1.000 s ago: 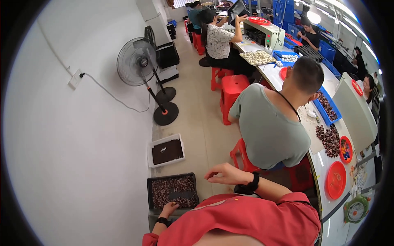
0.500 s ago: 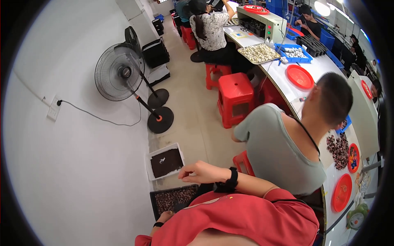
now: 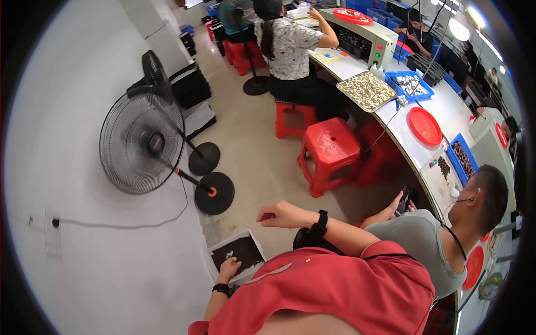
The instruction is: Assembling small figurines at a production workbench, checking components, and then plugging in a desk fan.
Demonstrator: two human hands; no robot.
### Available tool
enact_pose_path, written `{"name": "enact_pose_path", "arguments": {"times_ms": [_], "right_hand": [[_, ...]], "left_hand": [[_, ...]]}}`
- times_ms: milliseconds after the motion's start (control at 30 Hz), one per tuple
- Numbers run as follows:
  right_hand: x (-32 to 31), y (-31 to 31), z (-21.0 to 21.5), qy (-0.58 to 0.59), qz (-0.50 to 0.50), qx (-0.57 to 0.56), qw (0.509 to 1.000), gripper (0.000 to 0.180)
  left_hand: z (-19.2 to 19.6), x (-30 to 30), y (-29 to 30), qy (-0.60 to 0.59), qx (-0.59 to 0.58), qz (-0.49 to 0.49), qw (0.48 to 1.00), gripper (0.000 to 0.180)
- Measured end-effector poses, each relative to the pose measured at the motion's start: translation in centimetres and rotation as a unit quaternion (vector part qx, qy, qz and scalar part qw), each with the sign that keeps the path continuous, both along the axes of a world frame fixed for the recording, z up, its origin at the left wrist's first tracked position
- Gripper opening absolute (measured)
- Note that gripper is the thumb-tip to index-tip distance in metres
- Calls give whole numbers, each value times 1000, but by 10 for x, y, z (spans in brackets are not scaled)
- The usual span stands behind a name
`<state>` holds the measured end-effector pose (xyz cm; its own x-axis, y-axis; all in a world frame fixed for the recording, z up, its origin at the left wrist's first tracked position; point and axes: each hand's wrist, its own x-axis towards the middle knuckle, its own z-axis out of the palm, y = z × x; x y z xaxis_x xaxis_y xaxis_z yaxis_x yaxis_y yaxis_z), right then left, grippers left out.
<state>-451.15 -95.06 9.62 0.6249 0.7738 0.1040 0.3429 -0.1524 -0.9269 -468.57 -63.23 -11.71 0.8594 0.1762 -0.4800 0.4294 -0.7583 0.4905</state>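
My left hand [image 3: 229,269] reaches down over the near edge of a white tray [image 3: 215,277] on the floor by the wall. Its fingers are drawn together around something too small to make out. Dark brown, grainy material [image 3: 246,249] fills the tray, and a small whitish piece [image 3: 229,254] lies on it beside my fingertips. My right hand [image 3: 282,214], with a dark band on its wrist, hangs in the air in front of my red shirt. Its fingers are loosely bent and apart, and nothing shows in them.
Two standing fans [image 3: 151,142] are along the left wall. Red stools [image 3: 333,142] stand by the long white worktable [image 3: 391,114]. Close on my right, a seated person [image 3: 419,240] in grey-green holds a dark phone-like thing [image 3: 403,201]. The table bears blue trays [image 3: 461,160] and red plates [image 3: 425,126].
My left hand has moved from the black tray of brown pieces to the white tray. My view has shifted; the seated person now appears farther right, and the black tray is out of sight.
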Motion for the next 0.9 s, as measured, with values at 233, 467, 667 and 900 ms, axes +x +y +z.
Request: {"name": "enact_pose_path", "arguments": {"times_ms": [233, 467, 667, 900], "right_hand": [[135, -44, -81, 53, -25, -146, 988, 30], [310, -33, -34, 105, -90, -162, 977, 27], [438, -2, -34, 63, -76, -117, 988, 25], [568, 62, -30, 152, 15, -138, 979, 28]], "left_hand": [[15, 234, -41, 10, -255, 15, 967, 41], [33, 436, -51, -1, -133, -119, 984, 43], [34, 596, -46, 21, -253, -18, 967, 37], [-9, 792, 16, 27, 42, -281, 958, 48]]}}
